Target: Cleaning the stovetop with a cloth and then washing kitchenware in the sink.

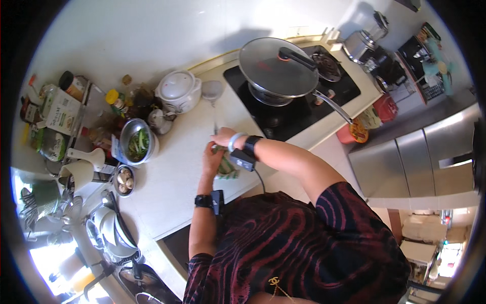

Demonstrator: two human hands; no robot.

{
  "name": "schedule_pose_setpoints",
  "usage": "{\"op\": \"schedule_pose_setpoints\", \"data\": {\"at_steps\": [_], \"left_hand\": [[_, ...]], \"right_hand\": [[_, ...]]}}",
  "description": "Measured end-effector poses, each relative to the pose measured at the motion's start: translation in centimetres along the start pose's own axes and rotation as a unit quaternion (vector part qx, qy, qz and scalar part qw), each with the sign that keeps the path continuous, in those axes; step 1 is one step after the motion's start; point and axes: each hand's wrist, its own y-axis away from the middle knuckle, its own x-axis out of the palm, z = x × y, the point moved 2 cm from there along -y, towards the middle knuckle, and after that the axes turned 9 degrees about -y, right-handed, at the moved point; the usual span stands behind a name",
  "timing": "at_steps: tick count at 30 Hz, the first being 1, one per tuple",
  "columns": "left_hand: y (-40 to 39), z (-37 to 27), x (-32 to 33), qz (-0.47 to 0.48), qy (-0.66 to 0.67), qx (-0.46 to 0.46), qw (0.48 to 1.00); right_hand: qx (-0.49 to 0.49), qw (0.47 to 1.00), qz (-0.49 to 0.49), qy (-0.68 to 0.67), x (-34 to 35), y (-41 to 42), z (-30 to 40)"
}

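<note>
My left hand (212, 159) and my right hand (224, 136) come together over the white countertop (178, 163). Pinched in the left fingers is a green-and-white striped cloth (228, 169), its lower part hanging toward the counter's front edge. The right fingers close around the near end of the long thin handle of a skimmer (212, 90). Its round head points away from me, beside a white lidded ceramic pot (178, 91). The fingertips overlap, so exactly how cloth and handle meet is hidden. A device is strapped to each wrist, and a pale bangle circles the right one.
A wok with a glass lid (271, 70) sits on the black cooktop (273, 123), its handle (336, 108) over the front edge. Leftward stand a metal bowl of cut greens (138, 146), a small bowl of mushrooms (125, 180), bottles and stacked dishes (114, 231).
</note>
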Motion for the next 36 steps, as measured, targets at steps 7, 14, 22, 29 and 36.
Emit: {"op": "schedule_pose_setpoints", "data": {"at_steps": [7, 14, 22, 29, 36], "left_hand": [[2.6, -5.4, -1.8, 0.173, 0.126, 0.057, 0.975], [3.7, -8.9, -8.2, 0.102, 0.032, 0.071, 0.992], [3.1, -11.0, -8.4, -0.148, -0.078, 0.262, 0.950], [1.0, -2.0, -8.1, 0.135, -0.304, 0.073, 0.940], [-3.7, -0.6, -0.9, -0.044, -0.513, 0.181, 0.838]], "right_hand": [[0.139, 0.937, 0.126, -0.294, -1.5, 0.5, -4.1], [0.187, 0.758, 0.108, -0.615, -0.3, 1.2, -5.8], [0.129, 0.805, 0.003, -0.579, -4.8, 9.2, -7.5], [0.162, 0.839, -0.014, -0.520, -7.3, 17.0, -10.2], [0.204, 0.802, -0.019, -0.561, -6.7, 20.3, -11.9]]}}
